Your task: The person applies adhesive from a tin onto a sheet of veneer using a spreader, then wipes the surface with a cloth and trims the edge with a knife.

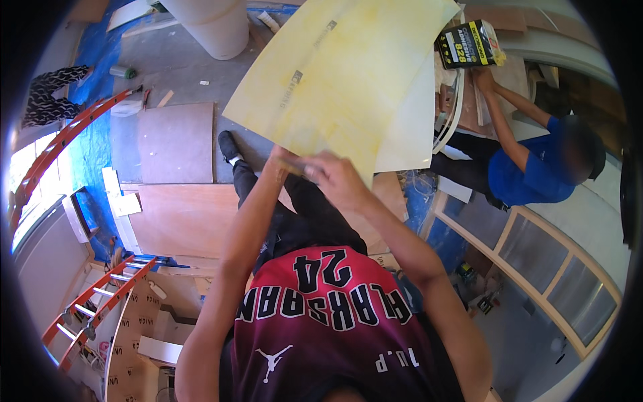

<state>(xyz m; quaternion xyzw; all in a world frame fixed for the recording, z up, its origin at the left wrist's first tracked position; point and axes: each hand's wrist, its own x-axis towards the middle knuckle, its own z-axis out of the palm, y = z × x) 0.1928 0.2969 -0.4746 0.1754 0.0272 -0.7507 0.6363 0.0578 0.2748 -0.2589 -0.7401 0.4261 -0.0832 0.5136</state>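
In front of me a large pale laminate sheet [346, 75] slants away, its surface streaked with yellow and printed with marks. My right hand [337, 175] is closed around a small flat tool [309, 170], possibly a scraper or spreader, blurred by motion. The tool lies across the sheet's near edge and reaches towards my left hand [279, 160]. That hand is at the near edge of the sheet, with its fingers mostly hidden, so its hold on the sheet cannot be made out. A second white sheet [409, 133] shows under the right side of the yellow-streaked one.
At right a co-worker in a blue shirt [527, 171] has hands by a contact adhesive can [467, 45]. Orange ladders [65, 125] stand at left. Plywood panels [181, 216] lie near my legs. A white cylindrical container [211, 25] and a wood-framed panel [532, 251] also stand nearby.
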